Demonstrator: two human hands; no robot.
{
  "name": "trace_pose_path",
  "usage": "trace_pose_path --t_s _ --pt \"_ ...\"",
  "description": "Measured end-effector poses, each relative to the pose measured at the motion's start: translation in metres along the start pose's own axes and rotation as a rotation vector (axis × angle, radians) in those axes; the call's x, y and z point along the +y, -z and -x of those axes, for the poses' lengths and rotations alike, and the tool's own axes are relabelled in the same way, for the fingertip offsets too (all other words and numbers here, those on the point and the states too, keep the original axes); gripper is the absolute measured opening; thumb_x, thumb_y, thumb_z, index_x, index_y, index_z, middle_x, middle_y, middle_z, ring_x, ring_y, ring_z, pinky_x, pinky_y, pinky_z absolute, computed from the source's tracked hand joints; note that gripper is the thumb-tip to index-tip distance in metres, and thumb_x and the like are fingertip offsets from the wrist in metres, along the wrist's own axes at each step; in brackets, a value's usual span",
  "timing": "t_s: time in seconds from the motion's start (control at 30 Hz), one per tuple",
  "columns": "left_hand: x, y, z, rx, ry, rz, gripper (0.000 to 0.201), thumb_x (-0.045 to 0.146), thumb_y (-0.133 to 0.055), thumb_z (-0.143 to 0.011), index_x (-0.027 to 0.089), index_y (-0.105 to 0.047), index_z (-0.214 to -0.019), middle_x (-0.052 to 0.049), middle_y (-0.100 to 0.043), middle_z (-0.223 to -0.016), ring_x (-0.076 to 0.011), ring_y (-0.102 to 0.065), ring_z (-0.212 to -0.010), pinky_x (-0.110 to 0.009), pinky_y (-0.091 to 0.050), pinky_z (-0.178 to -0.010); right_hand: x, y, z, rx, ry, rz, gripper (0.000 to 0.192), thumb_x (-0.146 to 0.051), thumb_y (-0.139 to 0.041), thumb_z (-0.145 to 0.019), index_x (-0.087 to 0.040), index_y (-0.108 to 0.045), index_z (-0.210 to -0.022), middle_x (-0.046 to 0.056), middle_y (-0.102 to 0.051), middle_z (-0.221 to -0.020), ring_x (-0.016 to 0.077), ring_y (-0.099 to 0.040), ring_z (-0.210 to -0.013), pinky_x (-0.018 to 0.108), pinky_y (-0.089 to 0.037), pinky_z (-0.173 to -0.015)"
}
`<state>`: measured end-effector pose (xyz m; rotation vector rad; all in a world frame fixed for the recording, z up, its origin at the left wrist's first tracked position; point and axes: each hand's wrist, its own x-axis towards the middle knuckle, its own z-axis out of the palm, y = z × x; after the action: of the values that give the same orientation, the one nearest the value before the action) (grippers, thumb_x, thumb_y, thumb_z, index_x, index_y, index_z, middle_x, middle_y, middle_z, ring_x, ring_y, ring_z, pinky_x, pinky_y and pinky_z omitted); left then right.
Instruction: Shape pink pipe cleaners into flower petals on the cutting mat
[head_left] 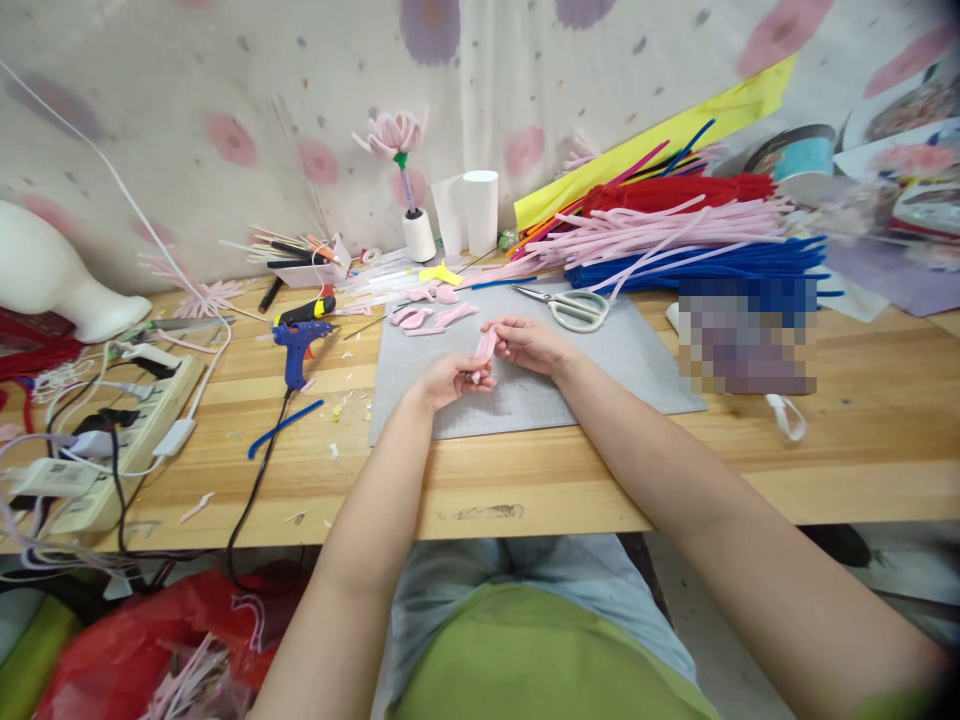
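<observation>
Left hand point(448, 382) and right hand point(531, 345) pinch one pink piece point(486, 346) near the front edge of the bench point(555, 485); it may be folded. Squeeze softly; keep it neat.

pale pink flat fuzzy petal point(486, 347) | grey rectangular mat point(630, 375) | blue plastic pistol-shaped glue gun point(295, 355) – orange trigger point(309, 352) | red fuzzy-stem bundle point(697, 190) | pale pink fuzzy-stem bundle point(660, 228) | deep blue fuzzy-stem bundle point(675, 265) | long yellow sheet point(735, 105) | white hanging backdrop point(600, 60) – pink and purple flower print point(231, 138) | tan streaked wooden tabletop point(847, 450)
</observation>
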<state>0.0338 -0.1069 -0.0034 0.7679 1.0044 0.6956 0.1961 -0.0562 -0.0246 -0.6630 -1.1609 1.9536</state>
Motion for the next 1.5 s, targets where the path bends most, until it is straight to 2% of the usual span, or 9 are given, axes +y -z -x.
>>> trace_pose_path --t_s 0.1,0.3,0.47,0.8,0.97,1.17,1.27,1.43,1.5 --pt "0.001 -0.001 0.001 -0.035 0.043 0.039 0.018 0.011 -0.049 -0.081 0.008 -0.059 -0.067 -0.001 -0.053 -0.051 -0.0093 -0.058 -0.053 -0.022 -0.049 -0.057 0.003 -0.001 -0.002 0.008 0.000 0.017 0.025 -0.033 -0.073 -0.061 -0.016 -0.066 -0.078 -0.003 -0.054 -0.059 0.0053 -0.044 -0.051 0.020 -0.037 -0.052" --pt "0.001 -0.007 0.002 0.011 0.063 0.125 0.022 0.011 -0.045 -0.083 0.008 -0.059 -0.066 0.000 -0.052 -0.051 -0.0074 -0.056 -0.051 -0.020 -0.049 -0.056 0.006 0.000 -0.006 0.042 0.072 0.056 0.024 -0.033 -0.072 -0.061 -0.015 -0.067 -0.077 -0.003 -0.054 -0.059 0.0052 -0.042 -0.052 0.020 -0.036 -0.053" --pt "0.001 -0.011 0.000 0.015 0.072 0.163 0.023 0.011 -0.044 -0.085 0.008 -0.059 -0.069 -0.001 -0.055 -0.053 -0.0069 -0.058 -0.053 -0.017 -0.049 -0.054 0.003 -0.010 -0.004 0.137 0.141 0.046 0.021 -0.031 -0.073 -0.058 -0.015 -0.063 -0.068 -0.005 -0.049 -0.054 0.0046 -0.038 -0.049 0.020 -0.032 -0.048" --pt "-0.004 -0.015 -0.005 0.003 -0.027 0.142 0.016 0.012 -0.049 -0.083 0.008 -0.061 -0.073 -0.001 -0.058 -0.060 -0.0087 -0.063 -0.061 -0.017 -0.051 -0.055 -0.002 -0.017 -0.007 0.319 0.266 0.045 0.017 -0.027 -0.071 -0.051 -0.017 -0.059 -0.056 -0.004 -0.051 -0.053 0.0039 -0.033 -0.046 0.021 -0.025 -0.045" --pt "-0.008 -0.019 -0.010 0.133 -0.153 0.076 0.011 0.011 -0.055 -0.079 0.007 -0.063 -0.072 -0.003 -0.061 -0.063 -0.0098 -0.063 -0.062 -0.020 -0.052 -0.060 0.000 -0.012 -0.010 0.380 0.320 0.110 0.020 -0.032 -0.072 -0.051 -0.017 -0.059 -0.057 -0.003 -0.052 -0.055 0.0044 -0.033 -0.047 0.021 -0.025 -0.045" --pt "-0.011 -0.018 -0.014 0.367 -0.292 -0.046 0.010 0.016 -0.063 -0.072 0.008 -0.063 -0.065 -0.003 -0.061 -0.062 -0.0105 -0.062 -0.059 -0.027 -0.053 -0.064 0.000 -0.011 -0.009 0.233 0.185 0.196 0.033 -0.048 -0.070 -0.057 -0.017 -0.059 -0.064 -0.004 -0.045 -0.052 0.0070 -0.037 -0.049 0.023 -0.031 -0.048" --pt "-0.012 -0.018 -0.013 0.366 -0.296 -0.069 0.011 0.016 -0.063 -0.072 0.008 -0.063 -0.064 -0.005 -0.063 -0.067 -0.0109 -0.062 -0.059 -0.028 -0.053 -0.062 0.001 -0.012 -0.007 0.273 0.190 0.289 0.031 -0.044 -0.072 -0.055 -0.017 -0.058 -0.060 -0.004 -0.046 -0.052 0.0067 -0.036 -0.048 0.023 -0.030 -0.048" --pt "-0.011 -0.019 -0.012 0.287 -0.255 -0.022 0.011 0.018 -0.064 -0.072 0.008 -0.065 -0.071 -0.005 -0.063 -0.067 -0.0124 -0.063 -0.060 -0.028 -0.053 -0.061 0.007 -0.014 -0.010 0.468 0.357 0.385 0.026 -0.039 -0.069 -0.056 -0.018 -0.055 -0.059 -0.005 -0.047 -0.054 0.0073 -0.037 -0.051 0.024 -0.033 -0.051" --pt "-0.011 -0.019 -0.012 0.293 -0.244 -0.007 0.011 0.018 -0.065 -0.072 0.008 -0.064 -0.069 -0.004 -0.062 -0.064 -0.0125 -0.063 -0.059 -0.028 -0.053 -0.062 0.009 -0.015 -0.011 0.484 0.388 0.422 0.024 -0.038 -0.068 -0.058 -0.018 -0.055 -0.060 -0.004 -0.046 -0.054 0.0079 -0.040 -0.052 0.024 -0.034 -0.053"
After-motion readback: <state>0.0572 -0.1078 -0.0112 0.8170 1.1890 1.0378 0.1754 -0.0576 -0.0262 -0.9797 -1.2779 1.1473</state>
